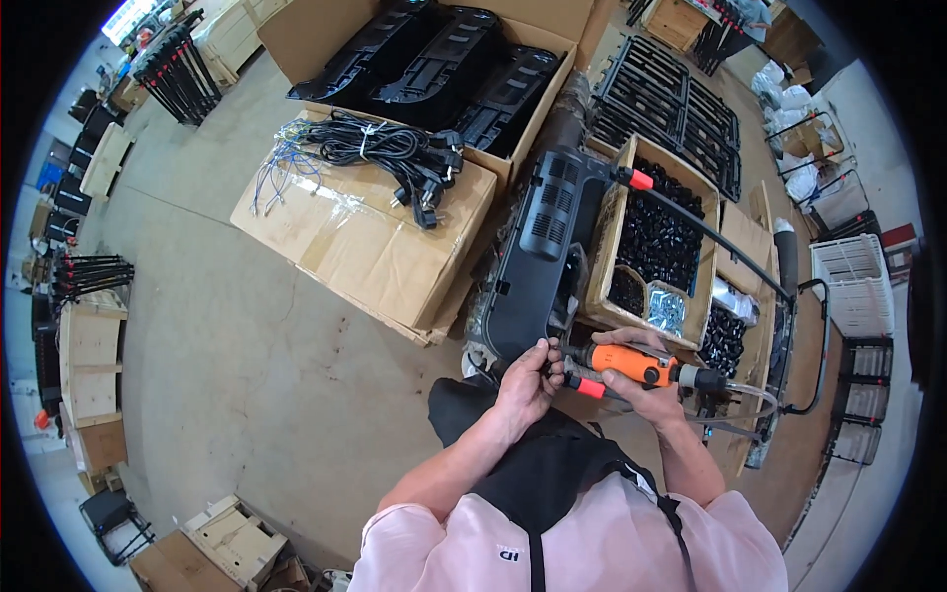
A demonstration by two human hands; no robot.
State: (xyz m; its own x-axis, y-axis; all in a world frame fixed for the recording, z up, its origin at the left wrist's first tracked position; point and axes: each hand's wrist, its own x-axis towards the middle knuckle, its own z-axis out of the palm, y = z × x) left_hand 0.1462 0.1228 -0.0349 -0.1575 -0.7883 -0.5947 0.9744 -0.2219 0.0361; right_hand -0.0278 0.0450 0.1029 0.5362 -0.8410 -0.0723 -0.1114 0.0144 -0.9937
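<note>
An orange power screwdriver (631,364) with a dark collar and a pale hose at its back end lies in my right hand (646,397), fingers closed round its body. It points left, toward the fingertips of my left hand (533,385). Those fingers are pinched together at the tool's front end, and what they grip is too small to make out. Just beyond them is the near end of a long black plastic housing (538,252) with vent slots. A black tube with a red end (589,388) passes under the tool.
Ahead to the right, a wooden box (599,286) holds many small black parts and a bag of screws (667,309). At left, bundled black power cords (380,148) lie on a cardboard box (345,252). Behind, an open carton (570,79) contains black housings. A black tube frame (725,242) crosses the right side.
</note>
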